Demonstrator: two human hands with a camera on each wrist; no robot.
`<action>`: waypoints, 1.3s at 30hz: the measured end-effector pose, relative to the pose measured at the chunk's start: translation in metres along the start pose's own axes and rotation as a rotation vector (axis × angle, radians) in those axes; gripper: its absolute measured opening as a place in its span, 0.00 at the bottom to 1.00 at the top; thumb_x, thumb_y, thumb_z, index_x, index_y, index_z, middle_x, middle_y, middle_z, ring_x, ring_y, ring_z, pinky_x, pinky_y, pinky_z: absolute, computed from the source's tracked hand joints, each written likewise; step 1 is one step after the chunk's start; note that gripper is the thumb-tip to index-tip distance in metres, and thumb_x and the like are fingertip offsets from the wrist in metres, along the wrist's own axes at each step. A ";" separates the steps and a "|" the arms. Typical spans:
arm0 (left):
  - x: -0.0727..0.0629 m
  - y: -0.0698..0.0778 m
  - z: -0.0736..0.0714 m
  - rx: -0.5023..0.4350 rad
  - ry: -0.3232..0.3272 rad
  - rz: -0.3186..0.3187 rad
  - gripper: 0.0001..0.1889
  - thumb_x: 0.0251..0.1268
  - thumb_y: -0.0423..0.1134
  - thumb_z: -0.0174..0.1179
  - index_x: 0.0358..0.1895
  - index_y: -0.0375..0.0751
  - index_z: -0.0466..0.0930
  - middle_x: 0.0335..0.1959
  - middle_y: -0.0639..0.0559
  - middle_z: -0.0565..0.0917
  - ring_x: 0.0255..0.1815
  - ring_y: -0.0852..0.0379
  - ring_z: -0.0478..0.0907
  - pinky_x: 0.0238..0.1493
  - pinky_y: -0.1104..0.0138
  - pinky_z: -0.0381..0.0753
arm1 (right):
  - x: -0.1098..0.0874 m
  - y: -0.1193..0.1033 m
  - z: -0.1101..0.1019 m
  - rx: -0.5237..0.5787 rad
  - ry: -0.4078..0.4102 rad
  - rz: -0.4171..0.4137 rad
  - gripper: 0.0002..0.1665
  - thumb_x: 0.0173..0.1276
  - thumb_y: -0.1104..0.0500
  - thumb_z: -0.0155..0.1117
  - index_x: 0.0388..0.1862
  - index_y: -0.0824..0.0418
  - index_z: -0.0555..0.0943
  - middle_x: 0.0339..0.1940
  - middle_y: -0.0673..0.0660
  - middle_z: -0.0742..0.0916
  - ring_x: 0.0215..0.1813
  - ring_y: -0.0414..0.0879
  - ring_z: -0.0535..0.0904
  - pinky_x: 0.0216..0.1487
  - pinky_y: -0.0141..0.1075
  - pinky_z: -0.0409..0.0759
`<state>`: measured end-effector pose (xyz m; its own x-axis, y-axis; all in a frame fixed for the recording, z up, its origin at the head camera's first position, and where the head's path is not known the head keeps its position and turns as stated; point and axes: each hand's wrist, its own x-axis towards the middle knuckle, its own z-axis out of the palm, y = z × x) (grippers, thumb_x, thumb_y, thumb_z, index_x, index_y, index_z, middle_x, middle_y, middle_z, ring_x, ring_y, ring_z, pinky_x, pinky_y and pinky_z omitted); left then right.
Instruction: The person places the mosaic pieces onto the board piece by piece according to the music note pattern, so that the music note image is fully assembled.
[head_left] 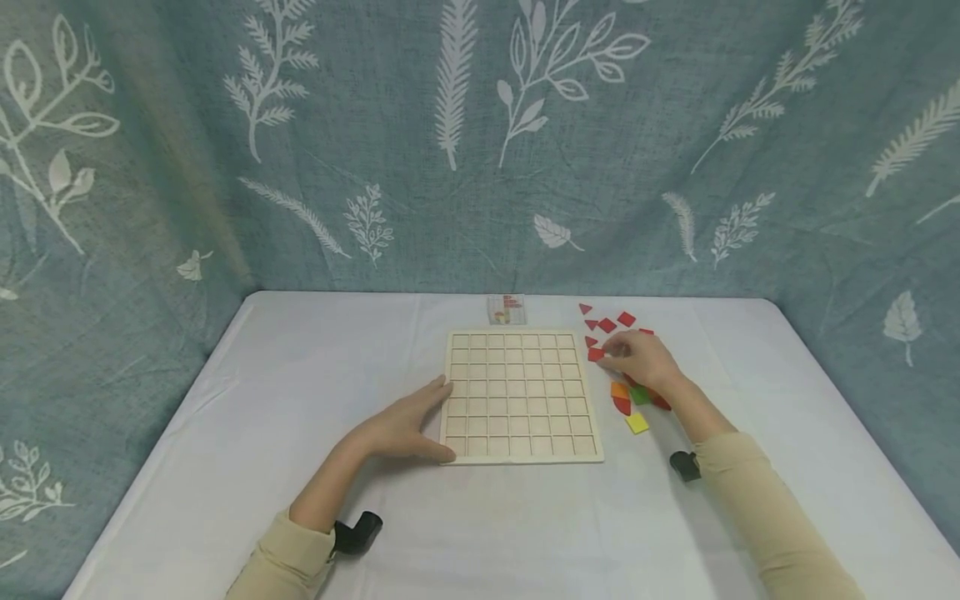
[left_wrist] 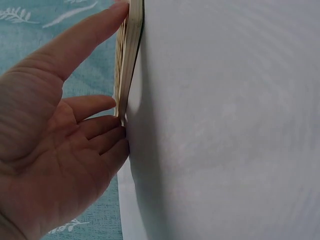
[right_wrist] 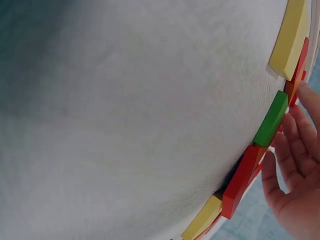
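Observation:
A square wooden grid board [head_left: 521,396] lies on the white table. My left hand [head_left: 405,421] is spread at its left side, thumb at the near corner and fingertips along the edge. In the left wrist view, that hand [left_wrist: 60,130] has its thumb and fingers touching the board's edge [left_wrist: 131,55]. My right hand [head_left: 643,358] hovers among coloured pieces right of the board, its fingertips close to a red square [head_left: 596,354]. Loosely bent fingers show on the right hand [right_wrist: 295,155] in the right wrist view, beyond a green piece [right_wrist: 271,119]; no held piece is visible.
Red triangles [head_left: 585,308] and red squares [head_left: 626,318] lie beyond the right hand. Nearer are orange [head_left: 619,390], green [head_left: 639,395] and yellow [head_left: 637,423] pieces. A small printed card [head_left: 507,309] lies behind the board. Leaf-patterned cloth [head_left: 480,150] hangs behind the table.

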<state>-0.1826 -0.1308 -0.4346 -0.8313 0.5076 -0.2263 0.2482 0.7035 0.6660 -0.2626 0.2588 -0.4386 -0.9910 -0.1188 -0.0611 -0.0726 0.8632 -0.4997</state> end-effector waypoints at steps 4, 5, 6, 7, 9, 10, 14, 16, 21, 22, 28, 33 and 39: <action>0.000 0.000 0.000 0.000 0.002 -0.008 0.55 0.47 0.50 0.76 0.76 0.34 0.53 0.78 0.40 0.50 0.78 0.42 0.47 0.74 0.50 0.51 | 0.000 -0.001 -0.001 -0.003 0.005 0.001 0.22 0.62 0.50 0.72 0.49 0.63 0.83 0.43 0.59 0.86 0.43 0.53 0.78 0.47 0.44 0.82; 0.000 0.000 0.000 0.000 0.001 -0.009 0.56 0.46 0.50 0.76 0.76 0.34 0.53 0.78 0.40 0.50 0.78 0.42 0.47 0.74 0.50 0.51 | 0.000 -0.001 -0.001 0.002 0.008 0.006 0.22 0.62 0.50 0.72 0.49 0.63 0.83 0.43 0.59 0.86 0.43 0.53 0.78 0.47 0.44 0.82; 0.000 0.000 0.000 -0.002 -0.001 -0.010 0.56 0.46 0.50 0.76 0.76 0.34 0.53 0.78 0.40 0.49 0.78 0.42 0.47 0.74 0.50 0.51 | 0.000 -0.002 0.000 0.007 0.011 0.010 0.22 0.62 0.50 0.72 0.49 0.63 0.83 0.43 0.59 0.86 0.43 0.52 0.78 0.46 0.43 0.82; 0.001 0.000 0.001 -0.003 -0.003 -0.013 0.56 0.46 0.50 0.76 0.76 0.34 0.53 0.78 0.40 0.49 0.78 0.42 0.47 0.74 0.49 0.50 | 0.000 -0.003 0.000 0.016 0.013 0.009 0.23 0.62 0.49 0.72 0.49 0.63 0.83 0.43 0.59 0.87 0.43 0.52 0.78 0.45 0.41 0.82; 0.001 -0.001 0.001 -0.002 -0.004 -0.018 0.56 0.45 0.51 0.76 0.76 0.35 0.53 0.78 0.40 0.49 0.78 0.42 0.47 0.74 0.49 0.51 | 0.001 -0.006 0.000 0.049 0.016 0.010 0.23 0.62 0.49 0.72 0.49 0.63 0.84 0.43 0.59 0.87 0.42 0.52 0.78 0.42 0.38 0.82; 0.001 -0.001 0.001 0.000 -0.005 -0.021 0.56 0.45 0.51 0.76 0.76 0.35 0.53 0.78 0.40 0.49 0.78 0.43 0.47 0.74 0.49 0.51 | 0.001 -0.007 0.001 0.067 0.016 0.017 0.24 0.62 0.48 0.72 0.50 0.62 0.84 0.43 0.58 0.87 0.41 0.51 0.78 0.40 0.36 0.81; 0.001 -0.001 0.001 0.005 -0.002 -0.028 0.56 0.45 0.51 0.76 0.76 0.36 0.54 0.78 0.41 0.49 0.78 0.43 0.47 0.74 0.49 0.51 | 0.003 -0.017 0.003 0.145 0.008 0.011 0.25 0.61 0.46 0.72 0.50 0.62 0.84 0.43 0.58 0.86 0.42 0.51 0.77 0.37 0.34 0.77; 0.000 0.000 0.000 0.008 -0.005 -0.026 0.56 0.45 0.51 0.76 0.76 0.36 0.54 0.78 0.40 0.49 0.78 0.43 0.47 0.74 0.50 0.50 | 0.005 -0.024 0.004 0.164 0.003 0.008 0.25 0.60 0.45 0.72 0.49 0.61 0.84 0.42 0.57 0.86 0.43 0.51 0.77 0.38 0.36 0.77; -0.002 0.004 0.000 0.019 -0.019 -0.019 0.57 0.44 0.53 0.76 0.76 0.35 0.53 0.78 0.39 0.47 0.78 0.42 0.46 0.74 0.50 0.50 | 0.014 -0.040 0.013 0.196 -0.024 -0.010 0.25 0.59 0.43 0.73 0.47 0.58 0.85 0.42 0.55 0.86 0.45 0.51 0.77 0.46 0.42 0.78; -0.002 0.005 0.000 0.020 -0.022 -0.017 0.57 0.44 0.53 0.76 0.76 0.35 0.53 0.78 0.38 0.47 0.78 0.42 0.45 0.74 0.50 0.50 | 0.016 -0.043 0.015 0.200 -0.033 -0.015 0.25 0.59 0.42 0.73 0.47 0.58 0.85 0.42 0.54 0.86 0.45 0.51 0.77 0.47 0.42 0.78; -0.002 0.005 -0.001 0.032 -0.024 -0.027 0.58 0.44 0.54 0.77 0.76 0.35 0.53 0.78 0.39 0.47 0.78 0.42 0.45 0.74 0.50 0.51 | 0.030 -0.062 0.027 0.180 -0.064 -0.120 0.23 0.58 0.44 0.73 0.43 0.60 0.85 0.40 0.54 0.87 0.44 0.49 0.80 0.47 0.44 0.80; -0.001 0.005 -0.001 0.034 -0.026 -0.036 0.58 0.43 0.55 0.77 0.76 0.36 0.54 0.78 0.40 0.47 0.78 0.42 0.46 0.74 0.49 0.51 | 0.039 -0.076 0.033 0.129 -0.086 -0.179 0.19 0.60 0.47 0.73 0.42 0.59 0.86 0.40 0.53 0.87 0.44 0.48 0.81 0.48 0.44 0.80; -0.003 0.006 -0.002 0.026 -0.021 -0.042 0.58 0.42 0.54 0.77 0.76 0.36 0.55 0.78 0.40 0.48 0.78 0.42 0.46 0.74 0.48 0.51 | 0.046 -0.090 0.037 0.066 -0.122 -0.197 0.18 0.64 0.49 0.70 0.46 0.59 0.85 0.44 0.54 0.87 0.48 0.50 0.81 0.51 0.46 0.80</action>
<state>-0.1796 -0.1291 -0.4286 -0.8309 0.4875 -0.2683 0.2266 0.7368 0.6370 -0.2978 0.1573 -0.4285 -0.9373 -0.3435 -0.0588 -0.2517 0.7838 -0.5677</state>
